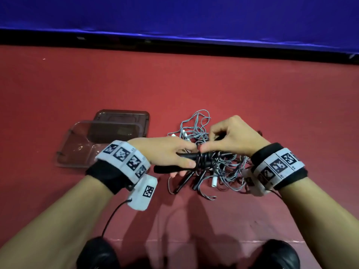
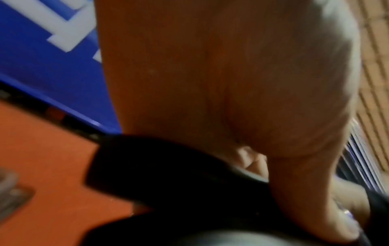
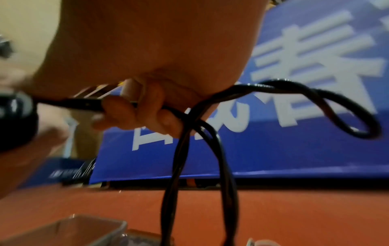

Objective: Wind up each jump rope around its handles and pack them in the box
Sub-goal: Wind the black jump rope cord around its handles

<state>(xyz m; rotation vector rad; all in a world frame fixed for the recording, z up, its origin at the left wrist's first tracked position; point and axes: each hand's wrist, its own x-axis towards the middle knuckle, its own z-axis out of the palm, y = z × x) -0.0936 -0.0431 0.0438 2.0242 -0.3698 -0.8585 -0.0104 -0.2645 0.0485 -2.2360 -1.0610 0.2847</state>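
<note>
My left hand (image 1: 171, 154) grips a pair of black jump rope handles (image 1: 174, 167) held side by side, with black rope (image 1: 204, 159) coiled around their right part. My right hand (image 1: 229, 136) pinches the black rope (image 3: 210, 106) just above the coil; in the right wrist view the rope loops out to the right and hangs down in two strands. Under both hands lies a tangle of grey ropes (image 1: 196, 129) with white ends and more black handles (image 1: 182, 183). In the left wrist view my palm (image 2: 210, 74) fills the frame above a black handle (image 2: 168, 174).
A clear plastic box (image 1: 81, 146) stands open on the red floor at the left, its tinted lid (image 1: 124, 121) lying behind it. A blue banner (image 1: 174, 14) runs along the back. My shoes (image 1: 97, 253) are at the bottom edge.
</note>
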